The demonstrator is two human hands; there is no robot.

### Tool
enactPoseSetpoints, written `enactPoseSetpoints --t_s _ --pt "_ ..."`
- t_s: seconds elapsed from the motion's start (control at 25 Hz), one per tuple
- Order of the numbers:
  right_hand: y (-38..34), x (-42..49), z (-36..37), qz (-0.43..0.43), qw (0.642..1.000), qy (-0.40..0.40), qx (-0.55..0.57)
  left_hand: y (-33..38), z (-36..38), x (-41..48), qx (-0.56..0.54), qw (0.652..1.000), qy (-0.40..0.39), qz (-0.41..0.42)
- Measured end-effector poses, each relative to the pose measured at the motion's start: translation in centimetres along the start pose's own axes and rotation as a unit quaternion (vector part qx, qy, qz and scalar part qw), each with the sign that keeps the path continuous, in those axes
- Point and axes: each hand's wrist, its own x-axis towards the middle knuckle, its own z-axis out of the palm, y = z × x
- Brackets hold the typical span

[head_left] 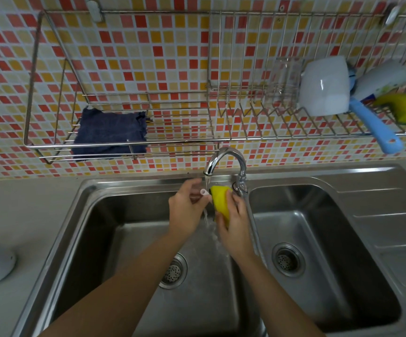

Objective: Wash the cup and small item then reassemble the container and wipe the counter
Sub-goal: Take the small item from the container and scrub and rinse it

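Left hand (187,210) pinches small item (204,192) beside right hand (233,220) gripping sponge (220,200).

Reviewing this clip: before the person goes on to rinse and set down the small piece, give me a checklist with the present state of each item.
1. Small white piece held in left hand: ok.
2. Sponge gripped by right hand: ok.
3. Tap running over the left basin: ok.
4. Piece free of soap: cannot tell.
5. Rack has room: ok.
6. Cloth ready for wiping: ok.
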Motion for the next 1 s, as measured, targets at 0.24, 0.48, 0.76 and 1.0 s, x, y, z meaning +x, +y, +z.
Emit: enactPoseSetpoints --t_s 0.24,0.48,0.76,1.0 --pt "0.7 -0.9 0.6 0.029 0.999 -0.002 0.030 0.4 1.0 0.9 0.015 0.999 0.009 -0.028" --pt "0.3 -1.0 0.7 0.033 0.998 0.043 0.019 0.2 1.0 0.9 -0.056 0.986 0.007 -0.154" --pt "-0.3 0.8 -0.4 -0.007 0.996 0.086 0.020 2.3 -0.5 1.6 -0.337 0.844 -0.076 -0.411" --pt "-0.5 1.8 -0.6 -0.055 0.996 0.063 -0.012 2.5 -1.4 1.8 -0.244 0.841 -0.187 -0.446"
